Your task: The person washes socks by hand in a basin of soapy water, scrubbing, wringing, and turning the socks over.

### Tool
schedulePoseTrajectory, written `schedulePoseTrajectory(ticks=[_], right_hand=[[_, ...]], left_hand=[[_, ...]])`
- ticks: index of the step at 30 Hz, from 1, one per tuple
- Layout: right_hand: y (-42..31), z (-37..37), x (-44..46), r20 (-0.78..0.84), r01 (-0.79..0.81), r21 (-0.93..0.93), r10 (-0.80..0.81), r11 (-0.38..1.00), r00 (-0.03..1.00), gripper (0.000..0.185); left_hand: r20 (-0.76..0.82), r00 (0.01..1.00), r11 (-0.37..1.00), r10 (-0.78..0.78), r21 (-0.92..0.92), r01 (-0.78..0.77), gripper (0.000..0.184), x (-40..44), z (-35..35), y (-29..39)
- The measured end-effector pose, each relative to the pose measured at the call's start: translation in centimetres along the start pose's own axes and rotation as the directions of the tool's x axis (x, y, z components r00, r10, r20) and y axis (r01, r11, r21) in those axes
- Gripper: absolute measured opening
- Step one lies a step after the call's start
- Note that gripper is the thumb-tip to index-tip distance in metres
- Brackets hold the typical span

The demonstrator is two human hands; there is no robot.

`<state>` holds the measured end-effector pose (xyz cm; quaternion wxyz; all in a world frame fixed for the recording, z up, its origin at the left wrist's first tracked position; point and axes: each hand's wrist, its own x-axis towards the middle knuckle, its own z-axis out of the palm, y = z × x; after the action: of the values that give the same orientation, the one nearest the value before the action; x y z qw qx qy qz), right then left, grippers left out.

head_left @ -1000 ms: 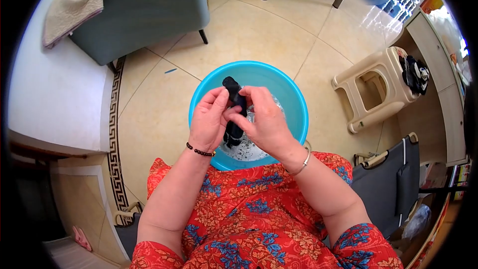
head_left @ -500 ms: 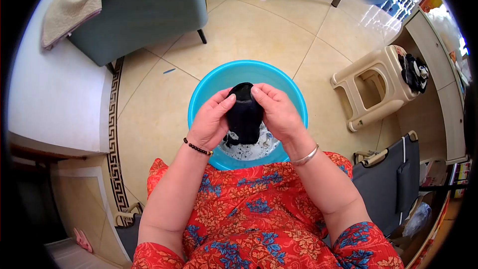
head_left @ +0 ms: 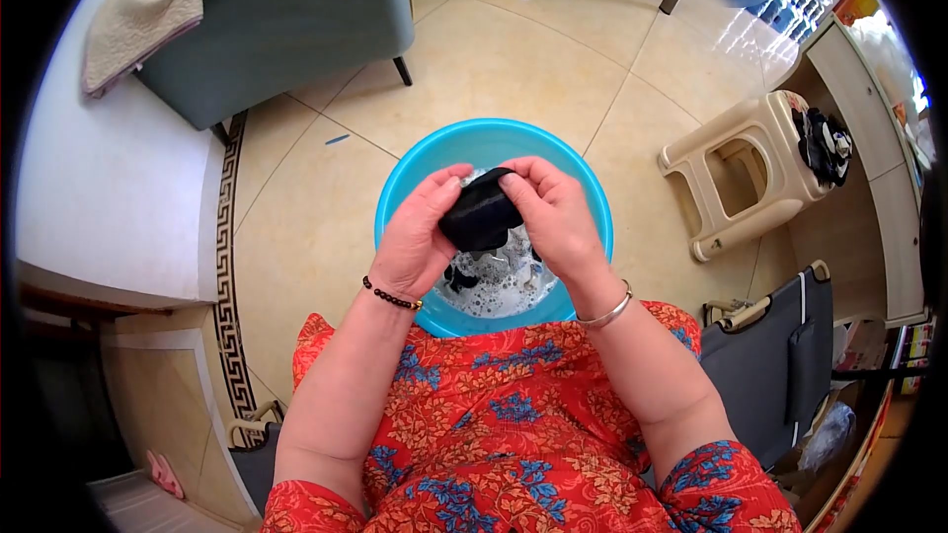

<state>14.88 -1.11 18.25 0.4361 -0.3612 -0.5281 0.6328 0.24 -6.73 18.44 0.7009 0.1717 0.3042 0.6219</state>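
Above the basin, a small black sock (head_left: 481, 211) is stretched sideways between my two hands, its lower part folded up short. My left hand (head_left: 419, 227) grips the sock's left side, thumb on the near face. At the upper right edge, my right hand (head_left: 556, 215) pinches the fabric between thumb and fingers. Under them stands a turquoise basin (head_left: 427, 155) holding foamy water (head_left: 504, 298). Dark and greyish cloth pieces lie partly sunk in the suds. The sock's far side is hidden.
A beige plastic stool (head_left: 736, 173) at the right carries a pile of dark and white fabric (head_left: 825, 146). Beside it is a wooden cabinet (head_left: 864, 89). A grey folding chair (head_left: 765, 365) sits at lower right. A grey-green sofa (head_left: 296, 25) stands at upper left.
The sock hung long and down toward the water before; now it is bunched shorter and tilted between my hands, showing more suds below. My left fingers have shifted slightly.
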Motion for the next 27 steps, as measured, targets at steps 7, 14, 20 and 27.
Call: schedulePoseTrajectory(ticks=[7,14,20,27], right_hand=[[0.5,-0.6,0.1,0.047,-0.012,-0.162,0.020,0.987,0.999,0.027],[-0.1,0.2,-0.3,0.129,-0.205,0.159,0.185,0.966,0.974,0.031],[-0.5,0.1,-0.7,0.241,-0.007,-0.201,0.057,0.980,0.969,0.024],[-0.4,-0.5,-0.1,0.100,-0.220,0.268,0.200,0.938,0.975,0.027]], left_hand=[[-0.022,0.989,0.970,0.149,0.199,-0.142,0.022,0.7,-1.7,-1.7],[-0.071,0.994,0.996,0.080,0.048,-0.077,0.027,0.2,-0.3,-1.1],[-0.018,0.990,0.979,0.141,0.150,-0.136,0.025,0.2,-1.7,-1.4],[0.052,0.994,0.972,0.095,0.210,-0.104,0.017,-0.3,-0.5,-1.0]])
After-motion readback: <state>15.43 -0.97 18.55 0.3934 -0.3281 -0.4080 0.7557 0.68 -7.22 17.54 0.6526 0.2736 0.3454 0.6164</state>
